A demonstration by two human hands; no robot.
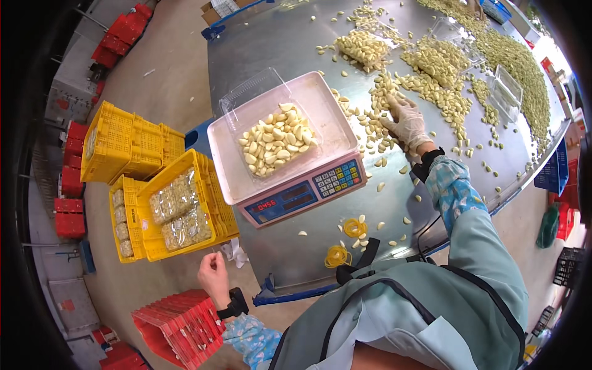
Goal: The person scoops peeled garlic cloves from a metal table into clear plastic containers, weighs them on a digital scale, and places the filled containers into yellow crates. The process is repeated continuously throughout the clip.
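My right hand point(408, 121), in a pale thin glove, rests with thumb and fingers apart on loose peeled garlic cloves point(377, 121) spread over the metal table. My left hand point(214, 276) is bare and hangs beside the table's left edge, fingers curled together; whether they pinch something tiny is hard to see. Between the two stands a digital scale point(303, 192) with a lit red display. On its pan point(323, 99) lies an open clear plastic clamshell box point(252, 90), its base filled with garlic cloves point(277, 138).
Yellow crates point(178, 159), one holding packed clamshells point(178, 208), stand left of the table. Red crates point(180, 326) sit below my left hand. Rubber bands point(355, 227) lie near the front edge. Filled clamshells point(363, 48), an empty one point(505, 95) and a large clove heap point(518, 69) are beyond.
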